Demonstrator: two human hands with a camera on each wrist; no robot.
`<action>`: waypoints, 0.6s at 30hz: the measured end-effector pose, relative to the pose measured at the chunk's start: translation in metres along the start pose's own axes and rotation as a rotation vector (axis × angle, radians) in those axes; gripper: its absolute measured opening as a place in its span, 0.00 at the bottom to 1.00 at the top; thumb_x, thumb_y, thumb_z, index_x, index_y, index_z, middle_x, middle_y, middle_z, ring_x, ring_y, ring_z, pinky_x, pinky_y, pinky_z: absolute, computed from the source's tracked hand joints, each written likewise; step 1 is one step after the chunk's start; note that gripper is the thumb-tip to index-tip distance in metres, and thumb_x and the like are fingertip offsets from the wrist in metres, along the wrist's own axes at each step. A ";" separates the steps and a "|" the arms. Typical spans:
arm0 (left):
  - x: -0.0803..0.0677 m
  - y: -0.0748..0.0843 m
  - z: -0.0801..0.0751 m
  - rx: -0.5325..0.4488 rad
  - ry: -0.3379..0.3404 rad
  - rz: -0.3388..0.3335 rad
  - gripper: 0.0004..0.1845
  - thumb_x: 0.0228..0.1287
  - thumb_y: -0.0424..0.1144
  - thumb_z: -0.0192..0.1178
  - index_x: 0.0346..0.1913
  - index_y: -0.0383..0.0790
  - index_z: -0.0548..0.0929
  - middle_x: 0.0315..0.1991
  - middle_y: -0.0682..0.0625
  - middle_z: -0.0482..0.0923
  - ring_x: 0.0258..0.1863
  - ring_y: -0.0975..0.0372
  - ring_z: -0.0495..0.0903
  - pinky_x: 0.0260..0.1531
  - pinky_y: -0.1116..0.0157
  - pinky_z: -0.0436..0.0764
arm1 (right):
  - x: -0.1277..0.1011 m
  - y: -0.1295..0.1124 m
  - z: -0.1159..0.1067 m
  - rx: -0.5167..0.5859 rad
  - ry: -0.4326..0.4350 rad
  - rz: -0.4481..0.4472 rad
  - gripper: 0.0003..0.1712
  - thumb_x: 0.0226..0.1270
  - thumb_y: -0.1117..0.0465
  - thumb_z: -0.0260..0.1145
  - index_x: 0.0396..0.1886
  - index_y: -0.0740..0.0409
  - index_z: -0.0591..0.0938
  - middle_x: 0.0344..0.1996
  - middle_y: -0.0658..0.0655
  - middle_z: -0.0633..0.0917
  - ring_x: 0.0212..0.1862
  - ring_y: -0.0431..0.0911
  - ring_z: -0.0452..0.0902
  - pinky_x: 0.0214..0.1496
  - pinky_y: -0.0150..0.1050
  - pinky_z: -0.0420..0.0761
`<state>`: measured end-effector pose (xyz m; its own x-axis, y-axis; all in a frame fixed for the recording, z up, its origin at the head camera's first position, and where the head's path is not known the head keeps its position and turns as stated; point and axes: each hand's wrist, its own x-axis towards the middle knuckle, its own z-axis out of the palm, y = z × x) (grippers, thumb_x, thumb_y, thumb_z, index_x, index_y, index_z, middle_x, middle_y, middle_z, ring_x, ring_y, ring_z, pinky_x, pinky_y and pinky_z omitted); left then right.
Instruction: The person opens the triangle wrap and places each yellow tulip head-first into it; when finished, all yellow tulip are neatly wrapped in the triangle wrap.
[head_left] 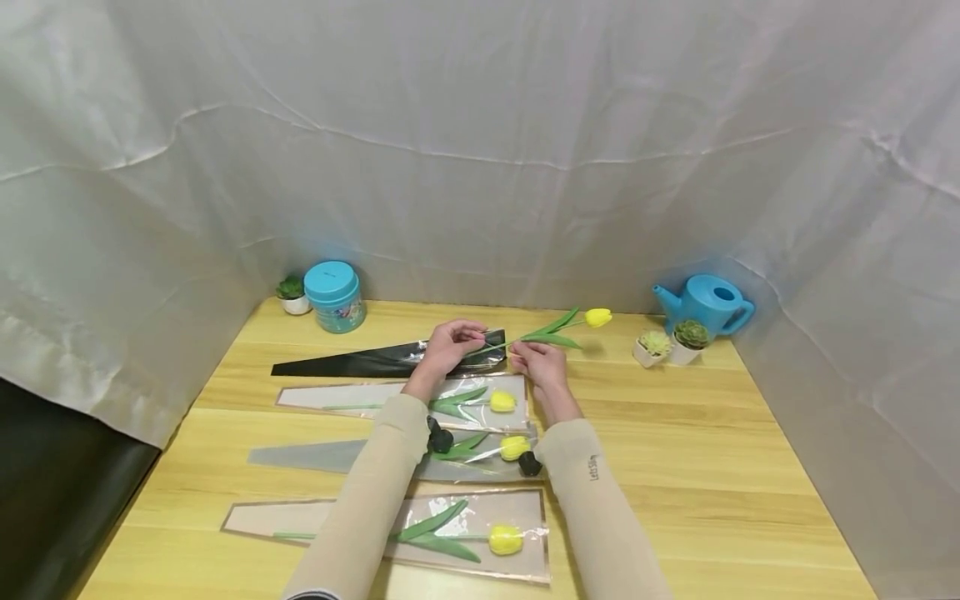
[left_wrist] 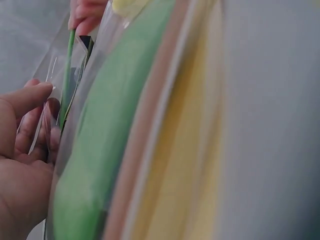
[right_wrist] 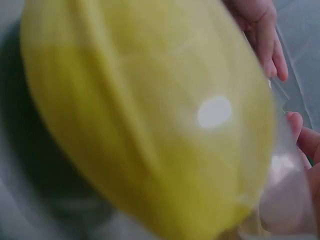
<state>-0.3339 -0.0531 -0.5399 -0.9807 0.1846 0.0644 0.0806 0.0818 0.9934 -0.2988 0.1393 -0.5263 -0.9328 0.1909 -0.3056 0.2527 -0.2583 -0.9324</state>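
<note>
My right hand [head_left: 542,365] pinches the green stem of a yellow tulip [head_left: 597,317], its bloom pointing right. The stem's end runs into the mouth of a black, clear-fronted flower sleeve [head_left: 352,361]. At that mouth my left hand [head_left: 448,343] holds the sleeve's edge, thumb and fingers on the clear film. In the left wrist view the stem [left_wrist: 68,75] lies inside the film beside the left hand [left_wrist: 22,150]. A wrapped tulip bloom [right_wrist: 150,125] fills much of the right wrist view, with the right hand's fingers [right_wrist: 307,142] at its edge.
Below lie three sleeves with yellow tulips: white [head_left: 303,395], grey [head_left: 300,456] and beige [head_left: 255,517]. At the back stand a blue-lidded jar [head_left: 332,283], a potted plant [head_left: 295,304], a blue watering can [head_left: 708,302] and two small succulents [head_left: 690,335].
</note>
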 end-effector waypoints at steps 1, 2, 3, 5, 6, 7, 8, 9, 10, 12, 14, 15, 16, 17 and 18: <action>0.000 0.000 0.001 0.003 -0.003 0.003 0.14 0.66 0.27 0.69 0.54 0.36 0.88 0.46 0.38 0.87 0.44 0.57 0.85 0.45 0.69 0.83 | 0.000 0.000 0.001 -0.003 -0.004 0.003 0.17 0.70 0.67 0.71 0.54 0.73 0.84 0.44 0.66 0.90 0.30 0.40 0.87 0.41 0.32 0.88; 0.000 -0.001 0.002 0.003 -0.006 0.006 0.14 0.66 0.27 0.69 0.54 0.36 0.87 0.45 0.39 0.87 0.44 0.57 0.85 0.45 0.69 0.83 | -0.001 0.001 0.002 -0.004 -0.007 0.005 0.17 0.70 0.68 0.71 0.54 0.73 0.84 0.41 0.64 0.90 0.30 0.40 0.86 0.39 0.31 0.88; 0.000 -0.001 0.003 0.007 -0.009 0.008 0.14 0.66 0.27 0.68 0.54 0.36 0.87 0.45 0.40 0.87 0.43 0.59 0.85 0.45 0.69 0.83 | -0.001 0.001 0.002 -0.009 -0.009 0.010 0.16 0.70 0.68 0.71 0.54 0.73 0.84 0.40 0.63 0.91 0.29 0.39 0.86 0.38 0.31 0.88; -0.002 -0.002 0.005 0.011 -0.013 0.000 0.14 0.67 0.27 0.68 0.54 0.36 0.88 0.44 0.42 0.87 0.43 0.60 0.84 0.45 0.69 0.83 | -0.002 0.002 0.000 -0.015 -0.018 0.026 0.17 0.71 0.68 0.70 0.55 0.73 0.83 0.39 0.62 0.90 0.29 0.39 0.85 0.38 0.30 0.87; -0.002 -0.003 0.006 0.014 -0.014 -0.001 0.14 0.67 0.28 0.68 0.54 0.37 0.88 0.44 0.43 0.88 0.43 0.61 0.84 0.45 0.68 0.83 | -0.002 0.002 -0.002 -0.013 -0.025 0.038 0.18 0.71 0.68 0.69 0.56 0.74 0.83 0.39 0.62 0.90 0.30 0.39 0.85 0.38 0.30 0.87; -0.002 -0.004 0.006 0.020 -0.013 -0.003 0.13 0.67 0.28 0.68 0.53 0.37 0.88 0.43 0.44 0.88 0.42 0.62 0.84 0.45 0.68 0.83 | -0.002 0.002 -0.003 -0.009 -0.033 0.052 0.18 0.71 0.68 0.69 0.57 0.74 0.82 0.39 0.62 0.90 0.30 0.39 0.86 0.39 0.30 0.88; -0.003 -0.005 0.006 0.020 -0.015 -0.007 0.13 0.67 0.28 0.68 0.53 0.38 0.88 0.43 0.45 0.88 0.42 0.61 0.84 0.46 0.67 0.84 | -0.002 0.003 -0.006 -0.003 -0.041 0.067 0.19 0.72 0.69 0.68 0.58 0.74 0.81 0.40 0.62 0.90 0.31 0.40 0.86 0.41 0.31 0.88; -0.003 -0.006 0.006 0.025 -0.017 -0.011 0.13 0.67 0.29 0.68 0.53 0.38 0.88 0.44 0.45 0.88 0.43 0.61 0.84 0.47 0.67 0.84 | -0.002 0.003 -0.008 -0.001 -0.050 0.085 0.19 0.72 0.69 0.68 0.59 0.74 0.81 0.41 0.63 0.90 0.32 0.40 0.87 0.43 0.31 0.88; -0.003 -0.006 0.005 0.029 -0.021 -0.017 0.13 0.67 0.29 0.68 0.53 0.39 0.88 0.44 0.45 0.87 0.43 0.60 0.84 0.47 0.66 0.84 | -0.002 0.003 -0.011 0.005 -0.061 0.099 0.20 0.72 0.69 0.67 0.60 0.75 0.80 0.41 0.63 0.90 0.33 0.40 0.87 0.45 0.31 0.88; -0.003 -0.008 0.004 0.037 -0.029 -0.015 0.13 0.67 0.29 0.68 0.54 0.39 0.88 0.44 0.44 0.87 0.44 0.60 0.84 0.48 0.65 0.84 | -0.002 0.003 -0.017 0.034 -0.073 0.126 0.20 0.72 0.71 0.66 0.61 0.75 0.79 0.39 0.61 0.90 0.36 0.42 0.89 0.48 0.33 0.88; -0.003 -0.009 0.003 0.043 -0.033 -0.012 0.13 0.68 0.29 0.68 0.54 0.39 0.88 0.44 0.44 0.87 0.43 0.60 0.84 0.48 0.65 0.85 | -0.004 0.003 -0.023 0.046 -0.079 0.137 0.20 0.72 0.72 0.65 0.61 0.74 0.79 0.40 0.61 0.90 0.39 0.44 0.90 0.51 0.34 0.87; -0.002 -0.010 0.003 0.044 -0.033 -0.009 0.13 0.68 0.29 0.68 0.53 0.39 0.88 0.44 0.44 0.87 0.43 0.60 0.84 0.48 0.65 0.85 | -0.004 0.002 -0.027 0.048 -0.079 0.142 0.20 0.72 0.72 0.65 0.62 0.74 0.79 0.41 0.62 0.90 0.40 0.45 0.90 0.52 0.34 0.87; -0.002 -0.011 0.002 0.046 -0.032 -0.005 0.13 0.68 0.29 0.68 0.53 0.39 0.88 0.44 0.44 0.87 0.43 0.60 0.85 0.48 0.65 0.85 | -0.005 0.001 -0.030 0.038 -0.079 0.141 0.20 0.72 0.72 0.65 0.62 0.73 0.79 0.43 0.63 0.90 0.41 0.45 0.90 0.53 0.35 0.87; -0.002 -0.012 0.002 0.046 -0.032 -0.001 0.13 0.67 0.28 0.68 0.53 0.38 0.88 0.43 0.44 0.87 0.43 0.60 0.85 0.48 0.65 0.85 | -0.006 0.000 -0.034 0.029 -0.078 0.139 0.20 0.72 0.71 0.65 0.62 0.72 0.79 0.46 0.65 0.89 0.42 0.45 0.90 0.54 0.36 0.87; -0.002 -0.012 0.002 0.046 -0.032 0.001 0.13 0.67 0.28 0.68 0.53 0.38 0.88 0.43 0.44 0.87 0.42 0.60 0.85 0.48 0.65 0.85 | -0.007 -0.003 -0.038 0.013 -0.073 0.135 0.20 0.73 0.70 0.65 0.62 0.71 0.79 0.49 0.65 0.88 0.42 0.45 0.90 0.55 0.37 0.87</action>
<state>-0.3321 -0.0523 -0.5525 -0.9746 0.2153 0.0614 0.0902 0.1266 0.9878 -0.2834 0.1750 -0.5293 -0.9069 0.0843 -0.4128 0.3741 -0.2893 -0.8811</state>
